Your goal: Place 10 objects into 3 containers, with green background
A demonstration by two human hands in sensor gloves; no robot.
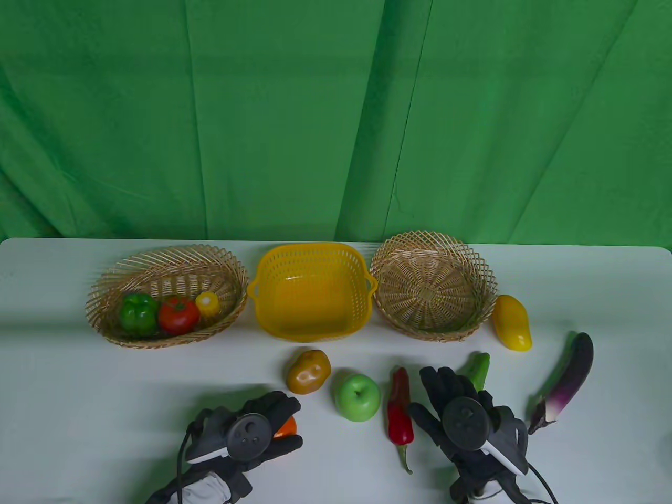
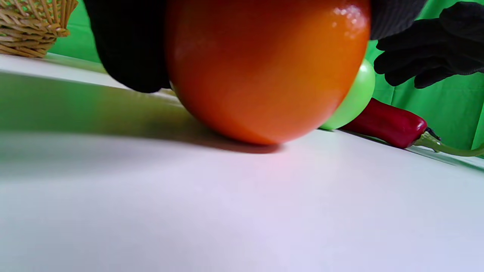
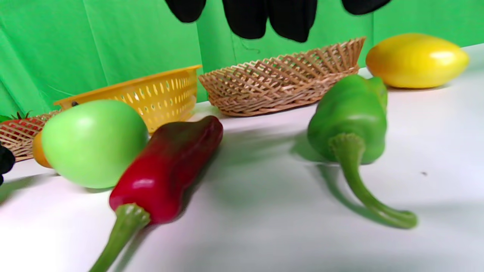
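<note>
My left hand (image 1: pixel 270 420) is at the front left of the table, its fingers curled around an orange fruit (image 1: pixel 287 428). In the left wrist view the orange (image 2: pixel 264 71) rests on the table with a gloved finger (image 2: pixel 128 45) against its side. My right hand (image 1: pixel 438 391) is open and empty, fingers spread above a green chili pepper (image 1: pixel 478 369). In the right wrist view the fingertips (image 3: pixel 291 19) hang clear above that pepper (image 3: pixel 351 113). A red chili (image 1: pixel 399 409), green apple (image 1: pixel 357 397) and potato (image 1: pixel 308 371) lie between the hands.
An oval wicker basket (image 1: pixel 105 299) at the left holds a green bell pepper (image 1: pixel 138 311), a tomato (image 1: pixel 178 314) and a small yellow piece (image 1: pixel 207 303). A yellow plastic basket (image 1: pixel 312 253) and a round wicker basket (image 1: pixel 485 273) stand beside it. A mango (image 1: pixel 512 322) and eggplant (image 1: pixel 569 378) lie right.
</note>
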